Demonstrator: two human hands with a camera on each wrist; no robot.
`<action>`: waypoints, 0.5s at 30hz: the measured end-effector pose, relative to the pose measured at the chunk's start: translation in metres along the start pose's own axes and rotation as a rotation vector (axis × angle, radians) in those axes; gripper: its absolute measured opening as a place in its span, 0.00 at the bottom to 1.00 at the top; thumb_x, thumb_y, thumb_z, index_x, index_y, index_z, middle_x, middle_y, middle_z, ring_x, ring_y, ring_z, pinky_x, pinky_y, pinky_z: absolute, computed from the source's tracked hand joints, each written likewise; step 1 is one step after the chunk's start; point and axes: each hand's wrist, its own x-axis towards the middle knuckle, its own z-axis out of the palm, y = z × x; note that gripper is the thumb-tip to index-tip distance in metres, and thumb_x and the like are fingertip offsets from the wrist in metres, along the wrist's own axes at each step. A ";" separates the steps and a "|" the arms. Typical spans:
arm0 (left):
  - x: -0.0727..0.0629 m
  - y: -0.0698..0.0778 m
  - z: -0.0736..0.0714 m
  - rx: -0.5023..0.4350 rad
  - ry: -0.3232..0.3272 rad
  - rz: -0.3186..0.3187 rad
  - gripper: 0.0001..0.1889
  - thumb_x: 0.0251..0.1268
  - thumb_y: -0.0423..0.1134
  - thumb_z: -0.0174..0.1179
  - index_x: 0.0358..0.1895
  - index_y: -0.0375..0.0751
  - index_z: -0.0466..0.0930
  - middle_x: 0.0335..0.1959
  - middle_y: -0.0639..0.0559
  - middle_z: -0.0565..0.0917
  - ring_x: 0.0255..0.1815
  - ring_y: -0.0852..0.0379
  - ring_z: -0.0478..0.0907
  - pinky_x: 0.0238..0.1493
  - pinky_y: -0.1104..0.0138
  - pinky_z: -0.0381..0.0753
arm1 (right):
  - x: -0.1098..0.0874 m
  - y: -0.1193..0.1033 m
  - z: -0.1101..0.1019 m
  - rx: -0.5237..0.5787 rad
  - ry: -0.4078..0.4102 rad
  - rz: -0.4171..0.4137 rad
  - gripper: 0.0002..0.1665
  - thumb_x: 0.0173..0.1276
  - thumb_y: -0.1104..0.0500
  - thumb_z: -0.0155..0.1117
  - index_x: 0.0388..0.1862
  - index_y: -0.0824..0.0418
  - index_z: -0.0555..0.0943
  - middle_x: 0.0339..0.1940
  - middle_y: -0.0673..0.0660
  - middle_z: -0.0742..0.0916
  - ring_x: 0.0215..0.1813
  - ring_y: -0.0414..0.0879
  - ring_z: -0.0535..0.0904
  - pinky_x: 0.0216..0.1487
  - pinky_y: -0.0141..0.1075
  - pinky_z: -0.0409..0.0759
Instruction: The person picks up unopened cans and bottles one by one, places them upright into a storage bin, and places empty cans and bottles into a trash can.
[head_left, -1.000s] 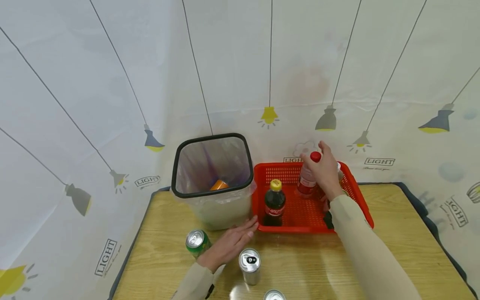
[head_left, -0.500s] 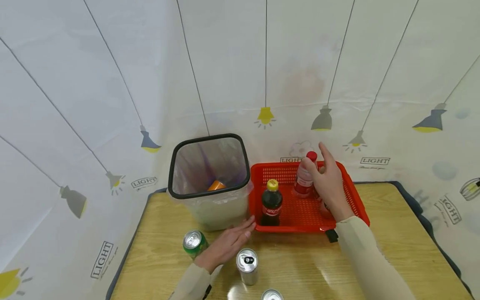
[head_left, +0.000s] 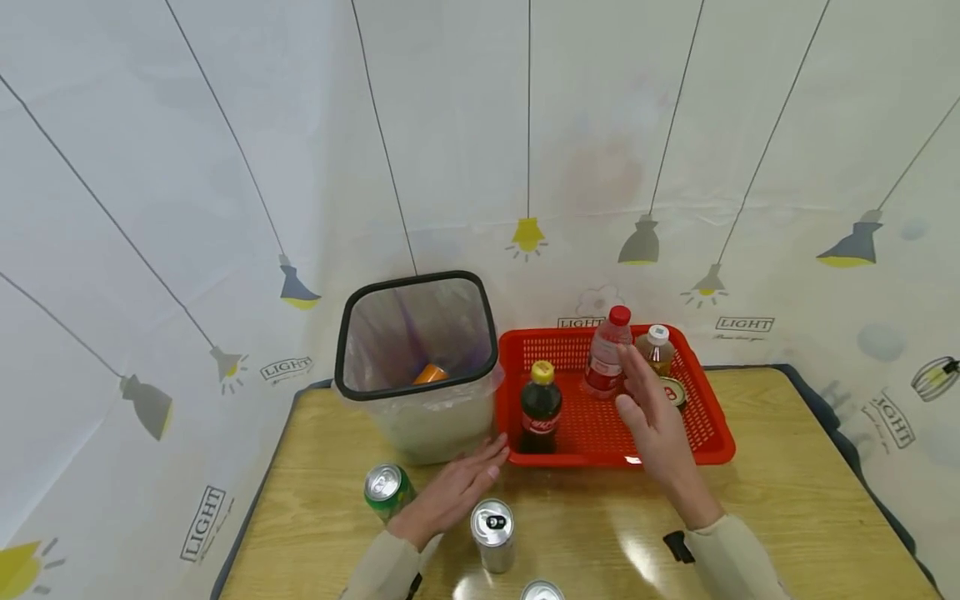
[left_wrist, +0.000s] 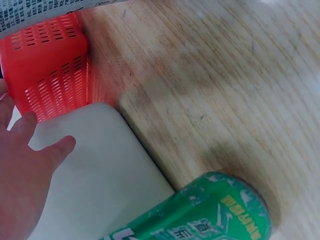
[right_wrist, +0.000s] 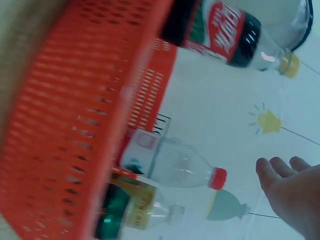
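My left hand (head_left: 453, 492), fingers straight, lies between the bin and the near left corner of the red basket (head_left: 577, 460); whether it touches either is unclear. Above the basket's front edge hovers my right hand (head_left: 663, 437), holding nothing, its fingers extended. Inside the basket stand a dark cola bottle (head_left: 540, 417) with a yellow cap, a clear bottle (head_left: 603, 360) with a red cap, and a white-capped bottle (head_left: 657, 354). A can (head_left: 674, 392) beside them is partly hidden by the right hand. The cola label shows in the right wrist view.
Left of the basket stands a bag-lined bin (head_left: 416, 392) with an orange item (head_left: 431, 374) inside. A green can (head_left: 388, 492) and a silver can (head_left: 493, 533) stand around my left forearm. Another can (head_left: 542, 592) is cut off at the bottom. A printed wall sheet hangs behind.
My right hand has withdrawn from around the red-capped bottle toward the basket's front edge, leaving the bottle standing. The white-capped bottle and the can are uncovered. My left hand stays put.
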 end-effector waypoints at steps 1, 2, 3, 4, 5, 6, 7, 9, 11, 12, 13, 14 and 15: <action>-0.001 0.000 0.000 0.003 0.001 -0.003 0.27 0.88 0.50 0.37 0.78 0.41 0.66 0.83 0.54 0.57 0.83 0.44 0.52 0.76 0.37 0.55 | -0.007 0.001 0.001 0.002 -0.014 0.000 0.37 0.82 0.61 0.50 0.86 0.50 0.55 0.83 0.59 0.65 0.82 0.44 0.59 0.72 0.21 0.60; -0.001 0.000 0.000 0.005 0.002 -0.002 0.27 0.88 0.50 0.37 0.78 0.41 0.66 0.83 0.54 0.57 0.83 0.44 0.52 0.76 0.37 0.54 | -0.014 0.003 0.002 0.013 -0.029 -0.006 0.38 0.82 0.62 0.50 0.86 0.50 0.54 0.83 0.59 0.65 0.82 0.42 0.59 0.73 0.21 0.60; -0.001 0.001 0.000 0.008 0.002 -0.007 0.27 0.88 0.50 0.37 0.78 0.41 0.66 0.83 0.54 0.57 0.83 0.45 0.51 0.77 0.37 0.53 | -0.021 0.004 0.003 0.019 -0.048 -0.011 0.38 0.82 0.62 0.49 0.86 0.50 0.54 0.83 0.59 0.65 0.81 0.39 0.60 0.72 0.21 0.60; -0.001 0.001 0.001 0.011 0.004 -0.006 0.27 0.88 0.50 0.37 0.78 0.41 0.66 0.83 0.54 0.57 0.83 0.45 0.51 0.77 0.38 0.53 | -0.027 0.005 0.004 0.027 -0.067 -0.019 0.38 0.82 0.62 0.49 0.86 0.50 0.53 0.83 0.59 0.65 0.81 0.37 0.60 0.73 0.22 0.60; -0.001 0.001 0.001 0.014 0.007 -0.004 0.27 0.87 0.50 0.38 0.78 0.41 0.66 0.83 0.54 0.57 0.83 0.45 0.51 0.77 0.38 0.53 | -0.034 0.006 0.006 0.042 -0.090 -0.033 0.38 0.82 0.63 0.48 0.86 0.52 0.53 0.83 0.59 0.65 0.81 0.36 0.60 0.73 0.23 0.60; -0.001 0.001 0.001 0.016 0.008 -0.005 0.27 0.87 0.49 0.38 0.78 0.41 0.66 0.83 0.54 0.57 0.83 0.45 0.50 0.78 0.38 0.53 | -0.040 0.007 0.008 0.061 -0.114 -0.046 0.38 0.82 0.64 0.48 0.86 0.53 0.53 0.83 0.59 0.64 0.81 0.36 0.60 0.73 0.23 0.60; -0.001 0.001 0.002 0.018 0.011 -0.004 0.27 0.87 0.49 0.39 0.78 0.41 0.67 0.83 0.54 0.58 0.83 0.45 0.51 0.77 0.38 0.53 | -0.047 0.008 0.010 0.082 -0.138 -0.060 0.38 0.81 0.66 0.48 0.86 0.54 0.53 0.83 0.60 0.65 0.81 0.36 0.60 0.74 0.24 0.60; -0.001 0.001 0.002 0.023 0.009 -0.004 0.27 0.87 0.49 0.39 0.78 0.41 0.66 0.83 0.54 0.57 0.84 0.45 0.50 0.78 0.38 0.53 | -0.061 0.010 0.015 0.089 -0.180 -0.110 0.38 0.79 0.68 0.48 0.85 0.59 0.54 0.82 0.63 0.66 0.81 0.39 0.61 0.74 0.25 0.60; -0.001 0.001 0.002 0.022 0.006 -0.003 0.27 0.87 0.49 0.40 0.78 0.41 0.66 0.83 0.54 0.57 0.84 0.45 0.50 0.78 0.38 0.53 | -0.075 0.012 0.021 0.085 -0.227 -0.129 0.39 0.78 0.69 0.50 0.85 0.61 0.55 0.81 0.64 0.67 0.81 0.41 0.62 0.74 0.25 0.60; -0.001 0.001 0.001 0.022 0.004 -0.003 0.27 0.87 0.49 0.40 0.78 0.41 0.66 0.83 0.54 0.57 0.84 0.45 0.50 0.78 0.38 0.53 | -0.081 0.012 0.023 0.078 -0.250 -0.135 0.39 0.77 0.69 0.51 0.85 0.61 0.55 0.81 0.64 0.67 0.81 0.42 0.62 0.74 0.26 0.60; -0.001 0.001 0.001 0.025 0.004 0.001 0.27 0.87 0.49 0.40 0.78 0.41 0.66 0.83 0.54 0.57 0.84 0.45 0.50 0.78 0.38 0.53 | -0.087 0.013 0.026 0.067 -0.274 -0.130 0.40 0.76 0.69 0.52 0.85 0.61 0.56 0.81 0.63 0.68 0.80 0.41 0.62 0.74 0.26 0.60; -0.002 0.001 0.001 0.028 0.005 0.003 0.27 0.87 0.49 0.40 0.78 0.41 0.66 0.83 0.54 0.57 0.84 0.45 0.50 0.78 0.39 0.53 | -0.093 0.014 0.028 0.053 -0.298 -0.127 0.40 0.76 0.69 0.52 0.85 0.61 0.56 0.81 0.62 0.68 0.80 0.42 0.63 0.74 0.28 0.62; -0.002 0.000 0.001 0.031 0.007 0.005 0.27 0.87 0.50 0.40 0.78 0.41 0.66 0.83 0.54 0.57 0.84 0.45 0.50 0.78 0.39 0.52 | -0.098 0.014 0.031 0.046 -0.322 -0.121 0.41 0.75 0.69 0.53 0.84 0.61 0.56 0.81 0.61 0.68 0.80 0.42 0.63 0.74 0.30 0.64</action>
